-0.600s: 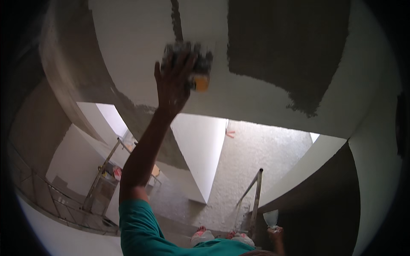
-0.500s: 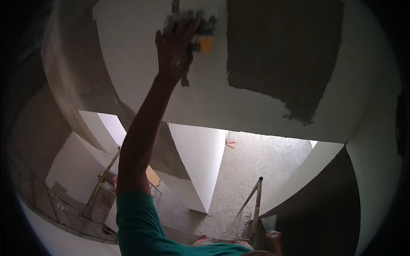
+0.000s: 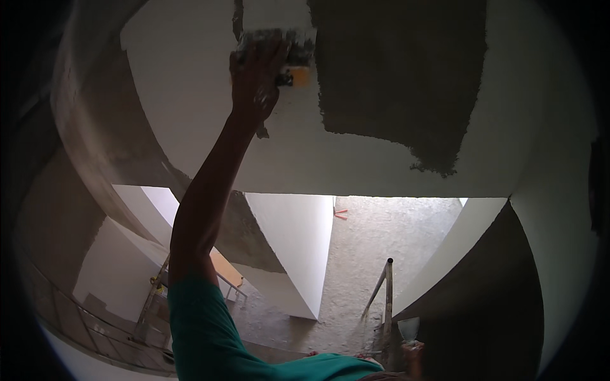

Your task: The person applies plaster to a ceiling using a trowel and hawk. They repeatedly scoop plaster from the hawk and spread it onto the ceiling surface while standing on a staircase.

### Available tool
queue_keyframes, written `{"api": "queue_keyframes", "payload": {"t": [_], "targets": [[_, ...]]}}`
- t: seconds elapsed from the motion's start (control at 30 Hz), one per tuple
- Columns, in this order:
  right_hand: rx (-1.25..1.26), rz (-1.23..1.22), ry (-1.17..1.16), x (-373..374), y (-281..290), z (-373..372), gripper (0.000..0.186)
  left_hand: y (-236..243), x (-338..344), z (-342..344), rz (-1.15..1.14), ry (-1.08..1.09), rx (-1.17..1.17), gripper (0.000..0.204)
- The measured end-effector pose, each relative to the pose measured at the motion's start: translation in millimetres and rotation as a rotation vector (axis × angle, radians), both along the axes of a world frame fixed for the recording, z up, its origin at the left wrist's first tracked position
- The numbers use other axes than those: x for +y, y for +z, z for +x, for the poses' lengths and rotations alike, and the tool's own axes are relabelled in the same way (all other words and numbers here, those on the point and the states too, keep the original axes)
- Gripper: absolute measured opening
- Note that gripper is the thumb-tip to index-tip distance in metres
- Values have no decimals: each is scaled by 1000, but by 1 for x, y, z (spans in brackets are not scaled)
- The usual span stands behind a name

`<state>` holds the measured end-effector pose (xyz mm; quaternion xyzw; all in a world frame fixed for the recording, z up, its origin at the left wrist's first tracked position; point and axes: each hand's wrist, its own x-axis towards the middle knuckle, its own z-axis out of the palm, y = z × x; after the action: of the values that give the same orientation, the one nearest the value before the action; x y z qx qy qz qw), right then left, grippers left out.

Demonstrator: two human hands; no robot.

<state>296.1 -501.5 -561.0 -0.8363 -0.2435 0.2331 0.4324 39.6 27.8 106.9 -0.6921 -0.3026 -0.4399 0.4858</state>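
My left hand (image 3: 257, 79) is raised against the white overhead surface (image 3: 190, 95), fingers over a wide plastering blade (image 3: 295, 47) smeared with grey material, with a yellow-orange handle part (image 3: 300, 76). A narrow grey streak (image 3: 237, 16) runs above the blade and shows again below my wrist. To the right lies a large ragged patch of dark grey coating (image 3: 400, 76). Low at the bottom right, my right hand (image 3: 413, 352) is closed on a putty knife (image 3: 408, 328), its pale blade pointing up.
Below are a rough floor (image 3: 349, 260), a metal post with a diagonal brace (image 3: 388, 286), white wall faces (image 3: 292, 241) and, at lower left, metal scaffolding (image 3: 82, 317) and a tan board (image 3: 227, 270). A dark wall (image 3: 483, 298) curves along the right.
My left hand and blade have swept up the overhead surface, then dropped slightly. More grey streak shows under my wrist. The view has shifted a little; my right hand still holds the putty knife low.
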Motion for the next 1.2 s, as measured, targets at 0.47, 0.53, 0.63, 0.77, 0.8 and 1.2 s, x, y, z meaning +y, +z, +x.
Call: {"api": "queue_keyframes", "payload": {"t": [0.47,0.53,0.63,0.77,0.8,1.2], "targets": [[-13,29,-2,-4,7,-1,18,205,-23,-6,-190,-32,-53,66],[4,-95,7,2,24,-1,19,196,-17,-9,-235,-41,-46,65],[47,-133,6,-5,23,5,20,159,15,-18,59,-100,93,62],[-4,-81,98,-12,-6,31,23,38,-7,-20,-76,-93,55,59],[-6,-114,79,-18,4,29,23,-9,6,-22,-126,-85,27,61],[18,-115,110,-38,48,43,21,-362,-13,-6,-402,-151,-108,84]]}}
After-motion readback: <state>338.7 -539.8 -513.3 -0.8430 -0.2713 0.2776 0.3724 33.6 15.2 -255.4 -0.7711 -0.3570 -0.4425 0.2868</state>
